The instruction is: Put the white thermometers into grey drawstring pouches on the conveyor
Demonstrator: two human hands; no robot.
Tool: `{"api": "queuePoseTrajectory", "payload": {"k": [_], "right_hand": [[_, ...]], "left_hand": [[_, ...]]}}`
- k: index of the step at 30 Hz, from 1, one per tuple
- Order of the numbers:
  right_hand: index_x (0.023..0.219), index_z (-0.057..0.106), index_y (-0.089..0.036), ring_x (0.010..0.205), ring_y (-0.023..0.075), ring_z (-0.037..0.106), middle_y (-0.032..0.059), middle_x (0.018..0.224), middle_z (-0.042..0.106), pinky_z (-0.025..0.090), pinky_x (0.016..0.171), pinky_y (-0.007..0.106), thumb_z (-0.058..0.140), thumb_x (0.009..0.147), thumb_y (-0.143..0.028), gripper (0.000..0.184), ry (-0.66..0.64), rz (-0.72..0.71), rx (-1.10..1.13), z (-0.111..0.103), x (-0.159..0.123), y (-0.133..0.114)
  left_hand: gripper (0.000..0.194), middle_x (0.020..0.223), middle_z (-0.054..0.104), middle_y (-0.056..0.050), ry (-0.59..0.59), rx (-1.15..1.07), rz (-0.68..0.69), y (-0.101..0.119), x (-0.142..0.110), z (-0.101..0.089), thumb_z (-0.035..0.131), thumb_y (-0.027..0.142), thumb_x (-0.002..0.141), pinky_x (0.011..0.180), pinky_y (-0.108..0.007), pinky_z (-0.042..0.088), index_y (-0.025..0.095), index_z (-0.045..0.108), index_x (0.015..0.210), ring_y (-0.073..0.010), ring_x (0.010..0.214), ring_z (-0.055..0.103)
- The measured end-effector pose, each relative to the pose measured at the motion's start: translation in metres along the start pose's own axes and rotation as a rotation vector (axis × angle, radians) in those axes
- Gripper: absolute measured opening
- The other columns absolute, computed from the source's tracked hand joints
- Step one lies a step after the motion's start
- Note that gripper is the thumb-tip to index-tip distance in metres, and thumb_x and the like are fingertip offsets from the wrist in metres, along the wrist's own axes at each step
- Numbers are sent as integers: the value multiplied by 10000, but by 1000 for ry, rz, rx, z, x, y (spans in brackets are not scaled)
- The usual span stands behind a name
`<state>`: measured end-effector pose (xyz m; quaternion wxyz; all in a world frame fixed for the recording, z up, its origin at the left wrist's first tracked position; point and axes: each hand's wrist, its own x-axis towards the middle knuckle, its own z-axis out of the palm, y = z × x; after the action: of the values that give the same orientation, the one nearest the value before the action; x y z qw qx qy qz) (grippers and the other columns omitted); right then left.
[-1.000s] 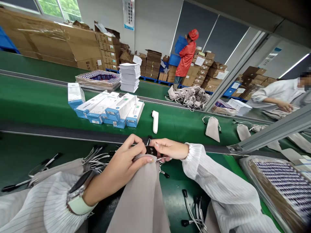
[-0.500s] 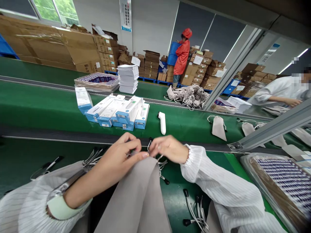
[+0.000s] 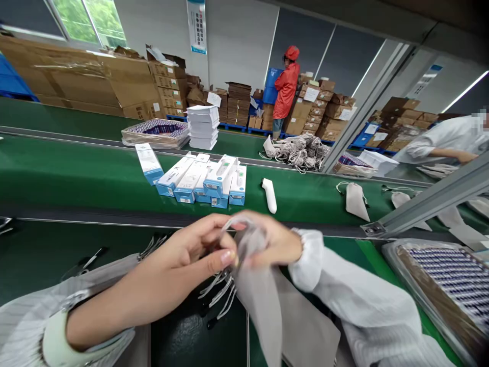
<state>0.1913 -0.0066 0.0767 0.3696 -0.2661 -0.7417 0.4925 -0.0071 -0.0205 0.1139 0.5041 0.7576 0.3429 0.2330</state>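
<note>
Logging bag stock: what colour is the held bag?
Light beige-grey bag, best in the head view.

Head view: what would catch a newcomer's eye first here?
Probably the person in bright red, standing by stacked cartons at the back. Next, front and center, the left hand and right hand at a blurred gray pouch. Beyond them, blue-and-white boxes cluster on the green belt, left of a white handheld device.

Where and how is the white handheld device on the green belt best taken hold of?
I'd grip the white device around its long, slim handle, probably coming from above on the person's side, pinching its opposite long edges. It lies with the handle's rounded end toward the person and its dark-tipped head farther away, while the white-and-blue boxes sit apart on its left.
</note>
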Motion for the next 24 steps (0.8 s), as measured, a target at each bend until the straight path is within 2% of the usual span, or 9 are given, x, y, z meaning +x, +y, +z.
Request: {"api": "queuePoseTrajectory", "payload": {"k": [2,4,6,9,12,15,17,21,24], "right_hand": [[1056,455,-191,728,142,574,8,829,578,460,672,272,616,630,-323,474,421,-8,-163,-43,-5,0],[1056,447,-173,787,161,568,39,890,566,456,708,293,548,656,-322,439,888,-12,-491,-102,-18,8],[1094,427,-157,885,184,547,79,1000,547,441,761,310,517,666,-300,461,1204,198,-873,-154,-37,22],[1055,506,-143,894,267,547,113,947,577,416,782,406,609,592,-322,507,1140,619,-1079,-192,-64,51],[1149,480,-166,1036,331,469,165,1108,514,355,828,490,609,629,-396,584,913,890,-1224,-182,-71,80],[1232,397,-245,1136,304,389,131,1226,444,305,882,501,443,781,-437,492,753,857,-1324,-156,-50,98],[1254,369,-235,1068,287,459,128,1130,523,344,868,460,451,786,-426,512,722,804,-1149,-145,-30,104],[1259,369,-189,1077,316,456,143,1103,541,324,906,470,648,631,-194,688,864,821,-734,-144,-8,110],[1243,379,-145,1063,277,486,141,1125,532,372,896,434,607,654,-147,632,935,792,-567,-152,-11,104]], "left_hand": [[240,978,558,-25,76,224,114,-6,2,5,449,310,835,664,-213,432,253,469,1067,-154,871,528],[184,1042,541,-33,69,471,265,-16,4,15,389,242,866,785,-264,406,240,512,1003,-173,981,492],[227,1062,544,-34,-34,650,403,-31,6,30,336,203,887,866,-302,358,230,531,999,-179,1044,463],[353,1258,441,-64,-113,805,426,-57,10,52,386,302,878,907,-332,326,225,391,1222,-219,1181,358],[509,1341,361,-54,-138,868,383,-77,14,58,446,319,852,926,-357,293,233,248,1313,-237,1249,262],[473,1292,431,-4,-193,842,359,-81,16,49,460,181,844,932,-374,258,278,298,1278,-222,1228,289],[470,1232,481,1,-207,809,314,-75,15,43,464,90,811,884,-367,289,288,363,1226,-222,1163,352],[409,1143,517,-20,-144,743,193,-59,10,39,479,55,767,793,-346,344,268,451,1115,-225,1023,417],[367,1122,520,-4,-131,651,165,-51,8,40,458,78,788,850,-339,335,283,464,1093,-198,1016,423]]}}
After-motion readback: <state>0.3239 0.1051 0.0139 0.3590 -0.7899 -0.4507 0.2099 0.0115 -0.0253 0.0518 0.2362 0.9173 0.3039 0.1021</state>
